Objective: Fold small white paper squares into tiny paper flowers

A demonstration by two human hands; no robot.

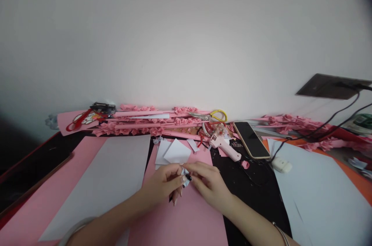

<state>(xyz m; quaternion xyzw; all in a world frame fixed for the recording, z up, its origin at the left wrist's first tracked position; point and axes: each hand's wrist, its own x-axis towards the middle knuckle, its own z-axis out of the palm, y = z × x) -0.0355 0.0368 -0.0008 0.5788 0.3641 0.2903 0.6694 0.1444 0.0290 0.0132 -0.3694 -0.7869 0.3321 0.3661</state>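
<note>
Between my two hands is a small folded piece of pale bluish-white paper (pixel 186 182), partly hidden by the fingers. My left hand (pixel 165 184) pinches it from the left, with the dark-nailed thumb across its front. From the right, my right hand (pixel 210 184) grips its other edge with thumb and forefinger. Both hands are over a sheet of pink paper (pixel 186 222). Just beyond them lie several white paper squares (pixel 178 152), overlapping one another.
Pink paper flowers on stems (pixel 139 126) lie along the wall, with yellow-handled scissors (pixel 210 116) on them. A pink glue gun (pixel 225 147), a phone (pixel 251 140) and a white charger (pixel 281 164) are to the right. Large white sheets (pixel 319 191) flank the middle; black cables (pixel 328 122) cross the right.
</note>
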